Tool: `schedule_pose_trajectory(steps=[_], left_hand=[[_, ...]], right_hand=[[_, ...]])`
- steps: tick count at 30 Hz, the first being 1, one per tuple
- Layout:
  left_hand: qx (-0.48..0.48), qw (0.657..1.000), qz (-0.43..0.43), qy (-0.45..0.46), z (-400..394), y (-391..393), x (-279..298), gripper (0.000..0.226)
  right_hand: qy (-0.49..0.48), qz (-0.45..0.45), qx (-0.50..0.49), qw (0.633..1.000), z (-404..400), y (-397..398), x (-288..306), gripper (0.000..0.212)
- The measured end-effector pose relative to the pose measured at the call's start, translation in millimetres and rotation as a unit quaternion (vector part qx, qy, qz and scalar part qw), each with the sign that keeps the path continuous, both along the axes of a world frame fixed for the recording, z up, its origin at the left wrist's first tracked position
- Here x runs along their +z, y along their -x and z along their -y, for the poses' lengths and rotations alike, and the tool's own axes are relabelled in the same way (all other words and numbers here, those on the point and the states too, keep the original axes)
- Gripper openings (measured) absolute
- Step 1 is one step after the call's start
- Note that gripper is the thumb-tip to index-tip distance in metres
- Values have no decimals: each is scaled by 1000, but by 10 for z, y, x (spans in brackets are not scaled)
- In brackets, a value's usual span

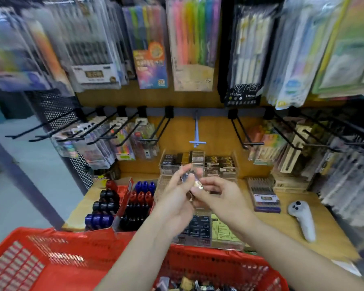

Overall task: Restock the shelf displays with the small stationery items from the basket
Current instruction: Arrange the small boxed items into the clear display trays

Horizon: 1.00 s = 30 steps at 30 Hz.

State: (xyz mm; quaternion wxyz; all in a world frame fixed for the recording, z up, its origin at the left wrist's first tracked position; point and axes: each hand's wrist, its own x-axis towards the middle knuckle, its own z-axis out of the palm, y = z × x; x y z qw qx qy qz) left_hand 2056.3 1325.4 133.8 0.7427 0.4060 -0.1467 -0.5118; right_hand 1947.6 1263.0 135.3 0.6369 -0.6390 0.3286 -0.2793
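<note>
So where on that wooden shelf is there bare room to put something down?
Bare wood shows between the pen box and the white controller, and right of the controller toward the shelf edge. The left is crowded by the red display box; the middle by the clear trays under both hands, left hand and right hand.

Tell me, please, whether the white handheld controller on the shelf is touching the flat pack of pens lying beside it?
Apart. The head view shows the white controller lying right of the pen pack, with a strip of bare wooden shelf plainly visible between them.
</note>
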Motion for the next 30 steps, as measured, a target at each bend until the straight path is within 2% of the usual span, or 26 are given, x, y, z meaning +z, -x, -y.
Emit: schedule_pose_trajectory(steps=[2,7,10,13,22,26,30], left_hand=[[-3,1000,26,14,-149,106,21,24],[-52,985,165,-12,-384,216,13,28],[-64,982,173,-29,-471,242,-16,36],[-69,982,172,-48,-486,225,-52,33],[-55,968,225,-100,-385,264,-122,32],[-44,971,210,-104,-361,273,-128,40],[-28,972,208,-104,-345,249,-99,29]], right_hand=[[-32,24,5,999,-132,124,70,17],[-87,14,24,996,-176,493,118,21],[-174,25,25,984,-154,603,96,23],[-236,45,16,971,-116,607,89,24],[-168,8,-5,986,-62,588,17,18],[-176,42,-6,983,-40,569,18,21],[-171,57,11,984,-7,567,22,20]])
